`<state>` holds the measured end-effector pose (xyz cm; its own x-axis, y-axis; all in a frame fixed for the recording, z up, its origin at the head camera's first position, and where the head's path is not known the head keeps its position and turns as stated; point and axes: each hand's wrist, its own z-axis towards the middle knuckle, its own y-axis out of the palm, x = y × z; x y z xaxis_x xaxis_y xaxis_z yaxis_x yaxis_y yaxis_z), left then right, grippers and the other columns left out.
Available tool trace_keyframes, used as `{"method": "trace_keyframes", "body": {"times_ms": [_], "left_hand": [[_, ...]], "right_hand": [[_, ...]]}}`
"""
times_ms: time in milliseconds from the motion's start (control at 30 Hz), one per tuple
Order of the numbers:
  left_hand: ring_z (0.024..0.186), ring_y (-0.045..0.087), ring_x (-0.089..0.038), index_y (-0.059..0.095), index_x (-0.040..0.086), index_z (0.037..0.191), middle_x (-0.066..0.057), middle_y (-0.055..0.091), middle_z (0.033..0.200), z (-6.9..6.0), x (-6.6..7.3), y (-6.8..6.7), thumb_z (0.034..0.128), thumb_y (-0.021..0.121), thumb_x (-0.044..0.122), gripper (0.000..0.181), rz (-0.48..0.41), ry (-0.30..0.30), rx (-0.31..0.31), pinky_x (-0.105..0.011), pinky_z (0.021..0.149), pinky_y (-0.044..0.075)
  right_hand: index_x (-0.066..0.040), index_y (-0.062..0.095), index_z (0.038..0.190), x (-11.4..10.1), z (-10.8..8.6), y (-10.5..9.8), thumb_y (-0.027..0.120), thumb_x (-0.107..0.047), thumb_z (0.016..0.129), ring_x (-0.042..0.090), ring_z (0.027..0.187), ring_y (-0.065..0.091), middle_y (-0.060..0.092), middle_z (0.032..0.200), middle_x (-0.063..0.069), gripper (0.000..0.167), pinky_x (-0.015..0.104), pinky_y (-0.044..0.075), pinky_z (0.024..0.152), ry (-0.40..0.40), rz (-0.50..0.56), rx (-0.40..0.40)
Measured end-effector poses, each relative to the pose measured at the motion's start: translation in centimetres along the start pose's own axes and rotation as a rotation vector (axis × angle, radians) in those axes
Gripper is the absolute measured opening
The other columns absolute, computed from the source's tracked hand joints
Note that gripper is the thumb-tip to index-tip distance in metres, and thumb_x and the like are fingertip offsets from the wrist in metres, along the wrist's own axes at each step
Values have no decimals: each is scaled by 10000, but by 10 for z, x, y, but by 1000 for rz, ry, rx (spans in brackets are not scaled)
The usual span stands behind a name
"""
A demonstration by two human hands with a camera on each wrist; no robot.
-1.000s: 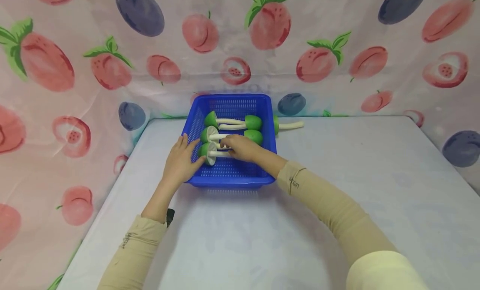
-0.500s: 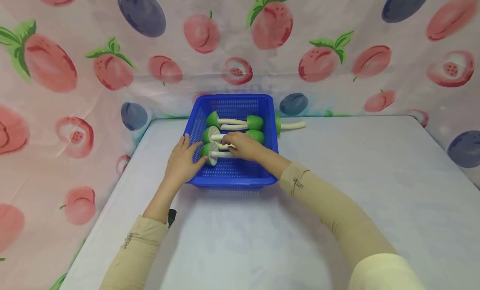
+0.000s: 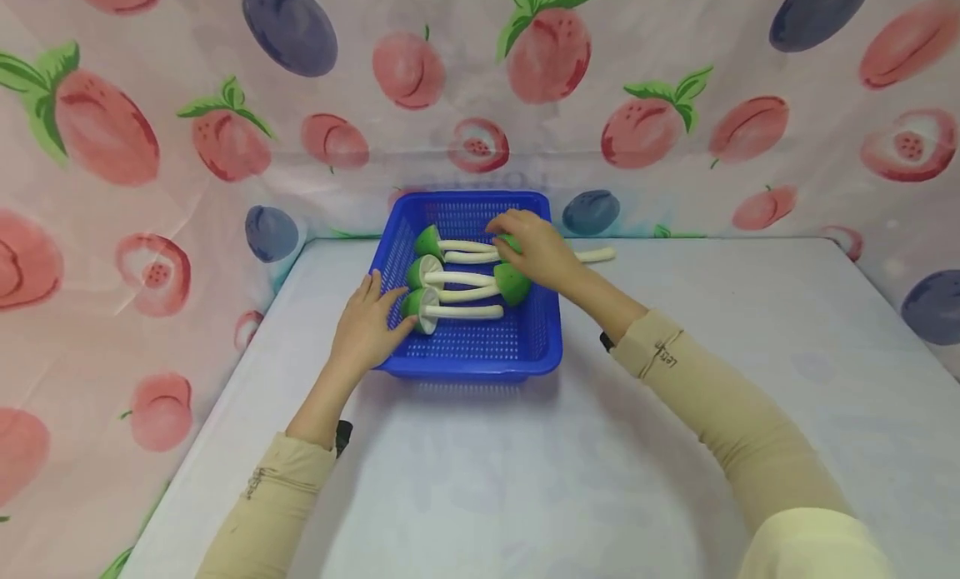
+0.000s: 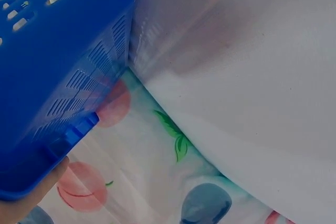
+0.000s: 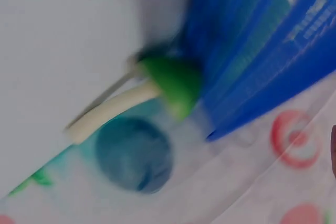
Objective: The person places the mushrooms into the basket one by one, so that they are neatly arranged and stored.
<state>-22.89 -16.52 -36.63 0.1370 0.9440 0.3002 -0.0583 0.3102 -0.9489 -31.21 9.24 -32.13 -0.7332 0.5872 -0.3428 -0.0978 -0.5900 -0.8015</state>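
A blue basket (image 3: 465,366) holds several toy mushrooms with green caps and white stems, lying crosswise. My left hand (image 3: 366,325) rests over its left rim, fingers spread, thumb beside the cap of the nearest mushroom (image 3: 465,312). In the left wrist view a finger (image 4: 37,192) of that hand lies along the rim. Over the basket's right side hovers my right hand (image 3: 546,252), fingers loosely bent and holding nothing visible; it partly covers a green cap (image 3: 511,242). Outside the right wall another mushroom (image 5: 121,105) lies on the table, its cap against or close to the basket.
The white-covered table (image 3: 712,379) extends in front and to both sides of the basket. A fruit-print cloth (image 3: 420,146) hangs right behind the basket and along the left side.
My right hand has left the mushroom stems in the middle of the basket and moved right and back toward its right rim. The left hand stays on the left rim.
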Motion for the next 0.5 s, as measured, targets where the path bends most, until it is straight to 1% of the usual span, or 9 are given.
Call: {"method": "trace_keyframes", "body": {"times_ms": [100,200,267,333,433,500], "left_hand": [[1437,121,-428,465,52,1381,-293,171,1523,1,-1,-2,919,543,372,568,2,-5,-2,-575,1150,168],[1436,119,-430,464,48,1381,-294,170,1523,2,-2,-2,918,545,368,568,0,-1,-3,-583,1145,172],[1436,115,-432,462,44,1381,-295,168,1522,3,-1,-1,920,545,366,568,-3,4,-6,-587,1144,170],[1437,114,-428,462,44,1382,-292,171,1523,3,0,0,920,548,365,569,-7,4,-6,-584,1146,167],[1439,114,-423,461,44,1383,-290,172,1524,3,1,1,921,548,361,567,-5,0,-6,-575,1151,163],[1439,117,-423,464,45,1381,-291,175,1523,2,1,1,920,551,358,563,-3,-2,-1,-571,1152,165]], "right_hand": [[27,633,1070,17,-3,-13,558,-57,919,312,1016,609,660,1055,180,189,425,502,901,93,-15,54],[43,624,1066,34,-8,-21,545,-68,924,333,1010,607,654,1066,204,197,446,497,898,196,-24,111],[53,613,1077,45,-13,-26,539,-71,926,353,1023,599,643,1085,224,208,467,489,898,267,-27,112],[59,598,1098,56,-18,-28,548,-74,920,371,1058,585,629,1114,239,228,487,476,912,332,-32,76],[73,558,1162,69,-24,-27,558,-85,912,398,1124,547,586,1181,265,296,512,449,952,399,-56,-42],[74,533,1202,76,-28,-23,581,-98,899,413,1156,523,557,1225,276,352,523,431,977,427,-67,-110]]}}
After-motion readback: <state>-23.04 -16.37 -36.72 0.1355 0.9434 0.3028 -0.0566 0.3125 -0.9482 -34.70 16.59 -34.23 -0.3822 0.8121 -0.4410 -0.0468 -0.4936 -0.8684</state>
